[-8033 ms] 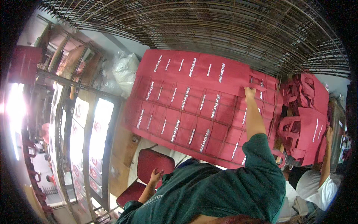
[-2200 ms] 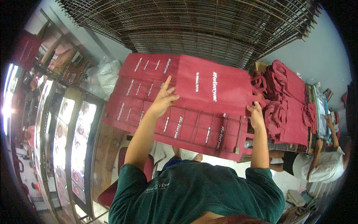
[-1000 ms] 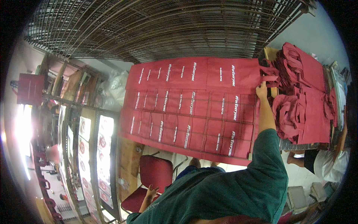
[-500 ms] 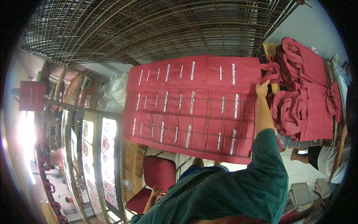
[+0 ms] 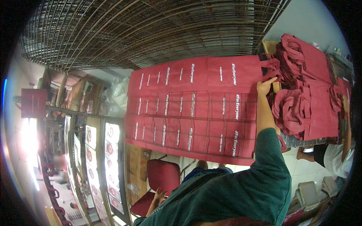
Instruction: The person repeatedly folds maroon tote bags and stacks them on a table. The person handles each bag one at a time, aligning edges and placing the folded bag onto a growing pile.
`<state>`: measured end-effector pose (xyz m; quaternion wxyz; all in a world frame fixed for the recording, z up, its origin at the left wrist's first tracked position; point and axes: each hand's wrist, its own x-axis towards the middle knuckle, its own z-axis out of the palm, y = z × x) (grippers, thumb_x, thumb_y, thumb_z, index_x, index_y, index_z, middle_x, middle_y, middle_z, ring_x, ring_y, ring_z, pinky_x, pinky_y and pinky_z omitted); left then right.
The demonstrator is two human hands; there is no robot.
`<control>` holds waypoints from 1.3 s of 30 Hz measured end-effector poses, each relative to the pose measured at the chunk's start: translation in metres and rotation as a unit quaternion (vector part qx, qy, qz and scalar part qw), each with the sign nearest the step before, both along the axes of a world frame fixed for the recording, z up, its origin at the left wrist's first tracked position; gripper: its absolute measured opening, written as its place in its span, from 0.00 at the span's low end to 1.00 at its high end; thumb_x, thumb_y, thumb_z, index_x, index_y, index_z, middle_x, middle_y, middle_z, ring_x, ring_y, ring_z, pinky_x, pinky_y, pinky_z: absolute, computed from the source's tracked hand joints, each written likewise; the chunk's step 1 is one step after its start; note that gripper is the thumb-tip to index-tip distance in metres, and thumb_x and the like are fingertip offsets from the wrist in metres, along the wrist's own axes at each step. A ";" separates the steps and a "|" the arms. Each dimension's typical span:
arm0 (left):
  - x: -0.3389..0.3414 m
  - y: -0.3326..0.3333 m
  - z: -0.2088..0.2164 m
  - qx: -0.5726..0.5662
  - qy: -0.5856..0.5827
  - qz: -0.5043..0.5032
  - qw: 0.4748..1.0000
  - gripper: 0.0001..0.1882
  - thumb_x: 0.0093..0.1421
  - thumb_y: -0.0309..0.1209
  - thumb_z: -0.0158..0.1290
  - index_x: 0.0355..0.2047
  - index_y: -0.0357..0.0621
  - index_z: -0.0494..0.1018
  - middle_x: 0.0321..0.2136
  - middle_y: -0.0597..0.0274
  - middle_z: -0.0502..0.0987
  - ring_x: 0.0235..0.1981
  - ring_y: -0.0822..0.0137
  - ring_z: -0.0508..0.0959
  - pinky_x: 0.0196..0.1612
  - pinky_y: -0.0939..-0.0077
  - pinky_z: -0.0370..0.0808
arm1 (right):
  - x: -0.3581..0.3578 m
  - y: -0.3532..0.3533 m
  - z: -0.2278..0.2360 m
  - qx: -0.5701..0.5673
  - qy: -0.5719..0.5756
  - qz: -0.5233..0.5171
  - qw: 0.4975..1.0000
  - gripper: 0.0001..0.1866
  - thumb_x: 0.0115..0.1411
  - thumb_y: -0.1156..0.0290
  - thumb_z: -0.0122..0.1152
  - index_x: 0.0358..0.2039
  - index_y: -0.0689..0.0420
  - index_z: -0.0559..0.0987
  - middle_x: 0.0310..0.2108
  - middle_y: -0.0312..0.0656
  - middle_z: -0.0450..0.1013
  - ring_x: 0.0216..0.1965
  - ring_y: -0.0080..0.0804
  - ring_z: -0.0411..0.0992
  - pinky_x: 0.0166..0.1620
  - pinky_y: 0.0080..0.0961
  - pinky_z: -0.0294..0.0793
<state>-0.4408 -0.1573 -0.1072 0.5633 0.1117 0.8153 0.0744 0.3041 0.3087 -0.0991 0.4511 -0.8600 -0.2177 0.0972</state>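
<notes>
Red fabric bags with white print lie in overlapping rows on a wire drying rack (image 5: pixel 196 150). At the right end of the far row is a printed red bag (image 5: pixel 241 74), its handles (image 5: pixel 270 67) bunched past the rack's edge. My right hand (image 5: pixel 264 87) is beside those handles, index finger stretched out; whether it touches them I cannot tell. My left hand (image 5: pixel 160 196) hangs low in front of the red chair, fingers loosely apart, holding nothing visible.
Piles of red bags (image 5: pixel 320 113) with tangled handles cover a table at right. Another person's arm (image 5: pixel 346 124) reaches in there. Stacked wire racks (image 5: pixel 158 30) rise at the far side. A red chair (image 5: pixel 163 175) stands near my left hand. Shelving (image 5: pixel 88 94) is at left.
My right hand has gone from a closed grip near the bag handles to a stretched index finger. At far right, the other person's arm has come into view. The view has shifted slightly.
</notes>
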 end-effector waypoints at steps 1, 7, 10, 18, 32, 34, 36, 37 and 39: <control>0.001 0.001 -0.001 0.000 -0.001 -0.003 1.000 0.39 0.58 0.24 0.47 0.62 0.60 0.37 0.51 0.50 0.67 0.45 0.49 0.71 0.47 0.50 0.65 | -0.003 -0.001 0.003 0.033 0.010 -0.019 0.999 0.53 0.46 0.75 0.59 0.62 0.57 0.31 0.45 0.64 0.66 0.46 0.57 0.66 0.50 0.40 0.65; 0.001 0.020 -0.011 0.006 -0.008 -0.023 1.000 0.38 0.57 0.25 0.48 0.62 0.59 0.39 0.49 0.50 0.68 0.43 0.51 0.72 0.45 0.52 0.66 | 0.008 -0.001 0.015 0.220 -0.092 0.054 0.970 0.48 0.48 0.74 0.60 0.63 0.56 0.40 0.60 0.61 0.49 0.62 0.51 0.49 0.61 0.34 0.51; -0.001 0.032 -0.014 0.009 -0.009 -0.035 0.999 0.38 0.57 0.26 0.49 0.62 0.59 0.39 0.48 0.50 0.69 0.42 0.52 0.72 0.44 0.53 0.67 | 0.027 0.004 0.018 0.176 -0.179 0.130 0.959 0.46 0.47 0.74 0.60 0.63 0.56 0.45 0.61 0.61 0.46 0.62 0.52 0.48 0.61 0.34 0.49; 0.000 0.044 -0.015 0.017 -0.012 -0.057 0.998 0.38 0.56 0.28 0.50 0.62 0.58 0.41 0.46 0.51 0.70 0.40 0.54 0.73 0.42 0.56 0.68 | 0.013 -0.026 0.035 0.074 -0.156 0.032 0.985 0.46 0.45 0.71 0.62 0.62 0.51 0.48 0.56 0.67 0.50 0.59 0.63 0.47 0.60 0.44 0.50; 0.016 0.086 -0.050 0.033 -0.078 -0.125 0.989 0.38 0.55 0.31 0.53 0.61 0.55 0.45 0.43 0.52 0.73 0.36 0.59 0.75 0.38 0.62 0.70 | 0.067 -0.291 0.150 -0.102 -0.411 -0.069 0.903 0.24 0.41 0.70 0.60 0.43 0.51 0.74 0.44 0.44 0.67 0.46 0.46 0.63 0.47 0.37 0.65; 0.019 0.095 -0.056 0.047 -0.085 -0.138 0.986 0.38 0.55 0.32 0.54 0.61 0.55 0.46 0.42 0.52 0.73 0.35 0.59 0.75 0.38 0.63 0.70 | 0.089 -0.302 0.143 -0.187 -0.390 -0.051 0.900 0.24 0.42 0.69 0.60 0.44 0.51 0.74 0.46 0.44 0.67 0.49 0.46 0.62 0.49 0.37 0.65; 0.023 0.104 -0.058 0.068 -0.094 -0.146 0.982 0.38 0.55 0.32 0.54 0.61 0.54 0.46 0.42 0.52 0.73 0.35 0.60 0.75 0.37 0.64 0.71 | 0.104 -0.309 0.133 -0.189 -0.344 -0.012 0.920 0.24 0.42 0.68 0.60 0.44 0.52 0.74 0.46 0.45 0.68 0.50 0.46 0.63 0.49 0.38 0.66; 0.027 0.109 -0.058 0.079 -0.098 -0.149 0.981 0.38 0.55 0.32 0.54 0.61 0.54 0.47 0.41 0.52 0.74 0.34 0.60 0.76 0.37 0.64 0.71 | 0.112 -0.307 0.126 -0.186 -0.321 0.008 0.929 0.24 0.43 0.68 0.60 0.44 0.52 0.74 0.46 0.46 0.68 0.50 0.47 0.63 0.50 0.38 0.66; 0.032 0.121 -0.056 0.101 -0.106 -0.160 0.976 0.38 0.55 0.33 0.55 0.61 0.54 0.47 0.41 0.53 0.74 0.34 0.61 0.76 0.36 0.65 0.71 | 0.135 -0.311 0.102 -0.177 -0.328 0.019 0.928 0.22 0.43 0.68 0.60 0.43 0.54 0.74 0.43 0.48 0.70 0.47 0.48 0.66 0.48 0.39 0.67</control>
